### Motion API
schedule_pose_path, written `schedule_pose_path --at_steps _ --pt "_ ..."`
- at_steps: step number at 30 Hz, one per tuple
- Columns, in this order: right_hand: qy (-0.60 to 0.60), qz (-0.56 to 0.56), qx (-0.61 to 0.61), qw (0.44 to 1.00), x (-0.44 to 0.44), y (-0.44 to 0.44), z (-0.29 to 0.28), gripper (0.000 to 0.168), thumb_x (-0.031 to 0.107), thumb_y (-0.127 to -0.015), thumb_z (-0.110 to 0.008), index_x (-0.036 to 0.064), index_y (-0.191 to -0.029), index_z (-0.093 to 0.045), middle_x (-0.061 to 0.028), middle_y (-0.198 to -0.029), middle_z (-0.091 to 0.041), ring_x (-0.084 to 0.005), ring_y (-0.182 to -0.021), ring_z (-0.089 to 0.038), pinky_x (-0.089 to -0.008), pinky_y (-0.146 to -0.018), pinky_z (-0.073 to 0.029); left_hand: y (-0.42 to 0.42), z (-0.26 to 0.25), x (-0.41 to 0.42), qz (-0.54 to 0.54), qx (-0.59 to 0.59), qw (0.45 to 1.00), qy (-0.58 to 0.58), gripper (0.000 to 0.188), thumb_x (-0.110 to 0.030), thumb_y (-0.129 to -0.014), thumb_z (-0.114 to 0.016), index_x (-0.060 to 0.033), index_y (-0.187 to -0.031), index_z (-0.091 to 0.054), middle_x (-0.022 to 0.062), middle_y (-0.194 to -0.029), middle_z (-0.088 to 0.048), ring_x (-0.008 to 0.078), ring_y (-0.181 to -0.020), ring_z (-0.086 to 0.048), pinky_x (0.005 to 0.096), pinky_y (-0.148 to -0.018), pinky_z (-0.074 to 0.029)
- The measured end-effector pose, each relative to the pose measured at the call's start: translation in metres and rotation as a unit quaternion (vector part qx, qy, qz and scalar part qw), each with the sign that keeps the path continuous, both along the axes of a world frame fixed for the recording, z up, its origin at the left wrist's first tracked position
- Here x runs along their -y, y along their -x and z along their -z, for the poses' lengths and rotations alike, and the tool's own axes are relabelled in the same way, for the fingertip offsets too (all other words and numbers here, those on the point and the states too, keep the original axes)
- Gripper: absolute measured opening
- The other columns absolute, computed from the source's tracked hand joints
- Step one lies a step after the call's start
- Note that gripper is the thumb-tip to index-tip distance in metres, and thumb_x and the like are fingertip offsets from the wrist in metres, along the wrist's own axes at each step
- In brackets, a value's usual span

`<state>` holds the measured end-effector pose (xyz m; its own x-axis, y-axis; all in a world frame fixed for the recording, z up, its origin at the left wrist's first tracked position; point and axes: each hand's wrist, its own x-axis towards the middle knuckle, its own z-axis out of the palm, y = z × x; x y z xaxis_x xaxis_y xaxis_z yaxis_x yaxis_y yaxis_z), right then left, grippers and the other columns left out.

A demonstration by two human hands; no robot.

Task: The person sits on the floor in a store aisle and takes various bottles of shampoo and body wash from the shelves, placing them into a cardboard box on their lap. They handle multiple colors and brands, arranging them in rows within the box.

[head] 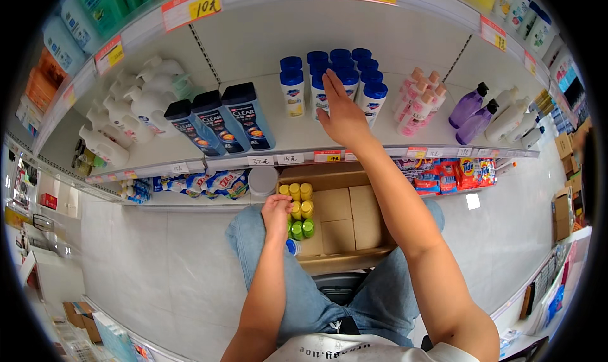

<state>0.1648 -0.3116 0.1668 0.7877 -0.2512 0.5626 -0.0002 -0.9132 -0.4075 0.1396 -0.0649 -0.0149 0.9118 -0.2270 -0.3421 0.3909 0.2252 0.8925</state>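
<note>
My right hand (346, 117) reaches over the shelf, its fingers extended against white Safeguard bottles with blue caps (373, 101), which stand in a grouped block. Whether it grips one cannot be told. My left hand (277, 214) is at the left wall of an open cardboard box (336, 262), fingers bent near yellow-capped bottles (307, 209); what lies under the fingers is partly hidden. Green-capped bottles (297, 230) and a blue-capped item (292, 247) are in the same left part of the box, between my knees.
Dark Clear bottles (251, 119) and white pump bottles (124, 119) stand left on the shelf. Pink Lux bottles (416, 111) and purple bottles (475, 122) stand right. A shelf edge with price tags (290, 158) runs above the box. Detergent bags (468, 173) lie lower right.
</note>
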Motion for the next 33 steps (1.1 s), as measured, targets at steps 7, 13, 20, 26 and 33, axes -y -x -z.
schedule_pose_path --at_steps 7,13,20,26,33 --pt "-0.029 0.045 0.122 0.991 -0.016 -0.002 0.021 0.05 0.016 -0.083 -0.076 0.005 -0.124 -0.05 -0.0111 -0.125 -0.06 -0.0314 -0.08 -0.066 -0.0379 -0.064 -0.053 0.0 -0.001 0.002 0.012 -0.005 1.0 -0.006 0.009 -0.001 -0.091 -0.054 -0.002 -0.098 -0.058 0.0089 -0.094 -0.067 0.014 -0.076 -0.062 0.0249 -0.068 -0.049" --pt "-0.113 0.004 0.16 0.981 -0.019 0.03 0.026 0.043 0.014 -0.081 -0.078 0.004 -0.118 -0.059 -0.013 -0.116 -0.062 -0.0263 -0.074 -0.067 -0.0338 -0.059 -0.053 -0.002 0.003 0.001 0.041 -0.001 0.999 -0.032 0.009 -0.003 -0.092 -0.055 -0.0029 -0.099 -0.059 0.0072 -0.094 -0.067 0.0128 -0.077 -0.062 0.0242 -0.069 -0.049" --pt "-0.131 -0.006 0.18 0.975 -0.034 0.131 0.02 0.04 0.01 -0.075 -0.082 0.002 -0.111 -0.067 -0.0125 -0.104 -0.064 -0.0192 -0.078 -0.064 -0.0302 -0.058 -0.051 0.005 -0.008 0.01 0.172 -0.003 0.979 -0.114 0.009 -0.007 -0.092 -0.059 -0.004 -0.101 -0.061 0.0067 -0.097 -0.07 0.0113 -0.082 -0.064 0.023 -0.071 -0.049" --pt "-0.12 -0.11 -0.095 0.982 -0.039 0.19 0.104 0.038 0.022 -0.074 -0.081 0.006 -0.106 -0.066 -0.0115 -0.097 -0.064 -0.0335 -0.076 -0.065 -0.0391 -0.066 -0.055 0.006 -0.001 0.013 0.166 0.005 0.977 -0.137 0.009 -0.007 -0.093 -0.059 -0.0031 -0.101 -0.062 0.0063 -0.096 -0.07 0.0115 -0.081 -0.064 0.0227 -0.07 -0.05" --pt "-0.099 -0.288 -0.263 0.916 -0.095 0.196 0.134 0.035 0.017 -0.079 -0.073 0.007 -0.112 -0.063 -0.0094 -0.102 -0.062 -0.032 -0.086 -0.066 -0.0427 -0.069 -0.054 0.008 -0.002 0.015 0.127 -0.001 0.985 -0.117 0.009 -0.008 -0.09 -0.066 -0.0018 -0.096 -0.062 0.0046 -0.088 -0.067 0.0113 -0.076 -0.063 0.0237 -0.067 -0.047"
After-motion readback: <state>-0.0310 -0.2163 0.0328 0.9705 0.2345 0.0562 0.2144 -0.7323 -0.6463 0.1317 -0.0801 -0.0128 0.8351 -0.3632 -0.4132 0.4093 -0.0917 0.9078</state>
